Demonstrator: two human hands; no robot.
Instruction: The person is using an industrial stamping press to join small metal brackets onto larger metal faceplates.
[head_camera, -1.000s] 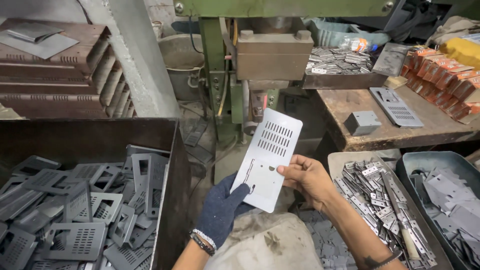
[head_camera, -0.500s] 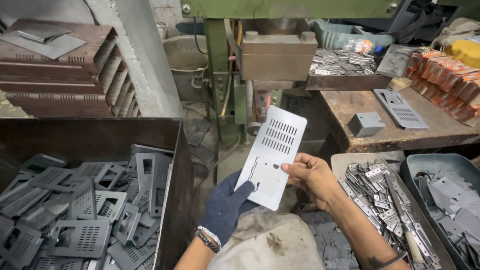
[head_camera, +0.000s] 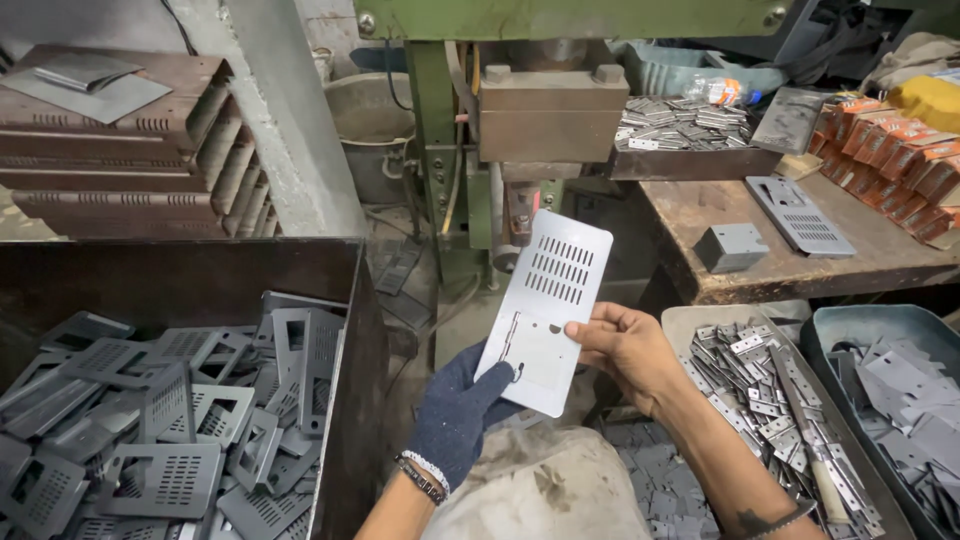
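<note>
Both hands, gloved left hand (head_camera: 458, 412) and bare right hand (head_camera: 627, 352), pinch a slotted plate (head_camera: 545, 308) at centre frame, fingers closed on its edges; those edges could cut bare skin.

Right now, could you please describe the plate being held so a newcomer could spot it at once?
Below the green press frame, between the gloved left hand and bare right hand, is a pale rectangular slotted metal plate. Unlike the dark grey plates heaped in the brown bin, it is bright and held upright.

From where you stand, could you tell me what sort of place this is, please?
Most likely a small metal-stamping workshop: a green press machine, a bin of slotted metal plates, and a tray of hinges.
</note>
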